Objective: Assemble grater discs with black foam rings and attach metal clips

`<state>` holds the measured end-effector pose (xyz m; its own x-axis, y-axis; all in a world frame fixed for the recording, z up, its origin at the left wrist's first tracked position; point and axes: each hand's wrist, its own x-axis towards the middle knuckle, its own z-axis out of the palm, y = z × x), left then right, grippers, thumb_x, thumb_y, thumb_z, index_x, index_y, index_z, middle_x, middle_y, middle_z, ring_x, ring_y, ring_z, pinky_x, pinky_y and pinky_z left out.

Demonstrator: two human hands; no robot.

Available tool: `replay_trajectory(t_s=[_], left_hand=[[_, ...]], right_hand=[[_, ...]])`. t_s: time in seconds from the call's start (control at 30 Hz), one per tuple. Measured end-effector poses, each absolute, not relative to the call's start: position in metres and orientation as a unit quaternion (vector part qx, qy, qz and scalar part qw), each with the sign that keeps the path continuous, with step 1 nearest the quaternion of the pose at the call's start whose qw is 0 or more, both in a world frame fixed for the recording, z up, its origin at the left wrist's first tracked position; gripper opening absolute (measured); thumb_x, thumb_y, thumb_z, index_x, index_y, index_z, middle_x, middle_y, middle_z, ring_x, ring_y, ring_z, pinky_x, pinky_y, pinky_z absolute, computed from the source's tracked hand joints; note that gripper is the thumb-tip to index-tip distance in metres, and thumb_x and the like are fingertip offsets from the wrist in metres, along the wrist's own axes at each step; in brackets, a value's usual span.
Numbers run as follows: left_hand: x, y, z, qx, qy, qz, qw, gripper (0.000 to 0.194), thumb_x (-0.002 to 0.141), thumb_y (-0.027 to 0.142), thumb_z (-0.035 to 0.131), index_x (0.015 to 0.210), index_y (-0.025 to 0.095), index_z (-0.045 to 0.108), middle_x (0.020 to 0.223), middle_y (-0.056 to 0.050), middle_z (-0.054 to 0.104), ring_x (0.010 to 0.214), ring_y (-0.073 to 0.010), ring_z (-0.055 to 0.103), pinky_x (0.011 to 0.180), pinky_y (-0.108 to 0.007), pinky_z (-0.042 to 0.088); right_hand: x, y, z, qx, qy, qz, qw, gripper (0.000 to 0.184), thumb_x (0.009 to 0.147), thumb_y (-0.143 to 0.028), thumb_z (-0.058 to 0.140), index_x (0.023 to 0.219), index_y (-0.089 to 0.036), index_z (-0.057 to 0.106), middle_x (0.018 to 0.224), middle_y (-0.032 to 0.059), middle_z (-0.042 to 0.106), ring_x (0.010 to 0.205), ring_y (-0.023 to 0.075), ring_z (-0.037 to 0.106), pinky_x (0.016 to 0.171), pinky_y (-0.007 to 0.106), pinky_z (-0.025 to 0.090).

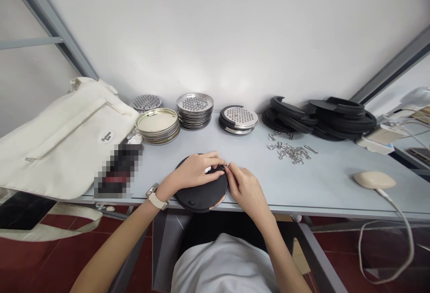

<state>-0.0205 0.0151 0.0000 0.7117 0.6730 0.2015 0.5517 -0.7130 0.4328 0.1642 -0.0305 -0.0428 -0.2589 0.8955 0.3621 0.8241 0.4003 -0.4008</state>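
Observation:
A round black disc [201,194] lies at the table's front edge, with a shiny strip of rim showing at its lower right. Across its top rests my left hand [198,170], thumb and fingers closed in at the disc's right edge. A small white piece [208,169] shows between those fingers. My right hand [243,187] pinches at the same edge, fingertips close to the left ones. Between the fingertips a bit of a small metal clip [222,166] shows, mostly hidden. Similar metal clips [292,153] lie in a loose pile to the right.
Along the wall stand stacked grater discs [195,105], gold-rimmed lids [157,120], a partly black-rimmed grater [241,117] and black ring-shaped parts [339,118]. A cream bag [67,140] fills the left side. A computer mouse [374,179] with a hanging cable sits right.

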Motion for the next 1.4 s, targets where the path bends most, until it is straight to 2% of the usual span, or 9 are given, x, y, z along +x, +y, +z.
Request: replay_trajectory(t_s=[1.0, 1.23, 1.4], left_hand=[[-0.02, 0.013, 0.0, 0.902, 0.349, 0.183, 0.174, 0.026, 0.093, 0.034, 0.047, 0.113, 0.025, 0.06, 0.094, -0.001, 0.057, 0.077, -0.0125, 0.058, 0.073, -0.024, 0.044], [-0.017, 0.011, 0.004, 0.897, 0.367, 0.189, 0.161, 0.022, 0.089, 0.034, 0.051, 0.107, 0.022, 0.056, 0.092, -0.001, 0.057, 0.082, -0.0139, 0.057, 0.076, -0.025, 0.044], [-0.016, 0.014, 0.003, 0.91, 0.356, 0.166, 0.135, 0.017, 0.09, 0.034, 0.048, 0.098, 0.02, 0.053, 0.088, 0.0, 0.055, 0.076, -0.0134, 0.055, 0.071, -0.025, 0.043]], right_hand=[[0.163, -0.03, -0.04, -0.543, -0.79, 0.07, 0.275, 0.023, 0.099, -0.026, 0.03, 0.086, -0.02, 0.049, 0.067, 0.0023, 0.057, 0.061, 0.0174, 0.05, 0.059, 0.026, 0.034], [0.167, -0.028, -0.035, -0.533, -0.789, 0.125, 0.279, 0.022, 0.098, -0.025, 0.032, 0.088, -0.021, 0.051, 0.066, 0.0007, 0.057, 0.061, 0.0163, 0.052, 0.059, 0.024, 0.034], [0.183, -0.013, -0.021, -0.48, -0.81, 0.237, 0.238, 0.022, 0.097, -0.028, 0.035, 0.085, -0.022, 0.052, 0.068, -0.0024, 0.058, 0.059, 0.0129, 0.051, 0.057, 0.022, 0.035]])
